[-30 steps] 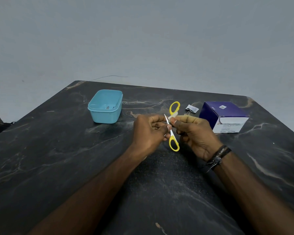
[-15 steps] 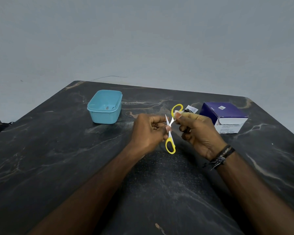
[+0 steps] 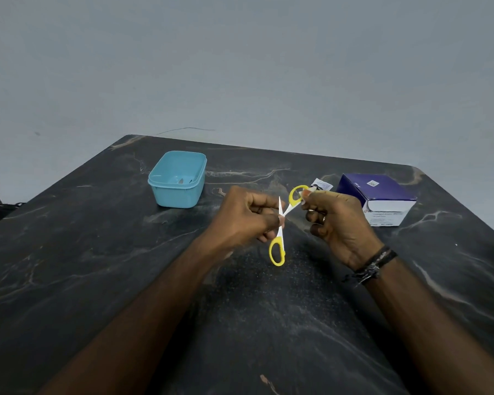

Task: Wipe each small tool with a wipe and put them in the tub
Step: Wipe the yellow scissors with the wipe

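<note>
Scissors (image 3: pixel 280 223) held above worktop (image 3: pixel 97 252), blades spread. Left hand (image 3: pixel 246 218) pinches them at pivot; right hand (image 3: pixel 337 220) pinches wipe (image 3: pixel 305 193) against far yellow loop. Tub (image 3: pixel 177 192) lies forward-left of hands, nearer left hand.

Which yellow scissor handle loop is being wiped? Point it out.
The upper loop, farther from the camera: the right hand presses a wipe against it. The lower loop hangs free below the left hand, untouched.

Print on the box (image 3: pixel 382 206) (too blurred) unreadable.
</note>
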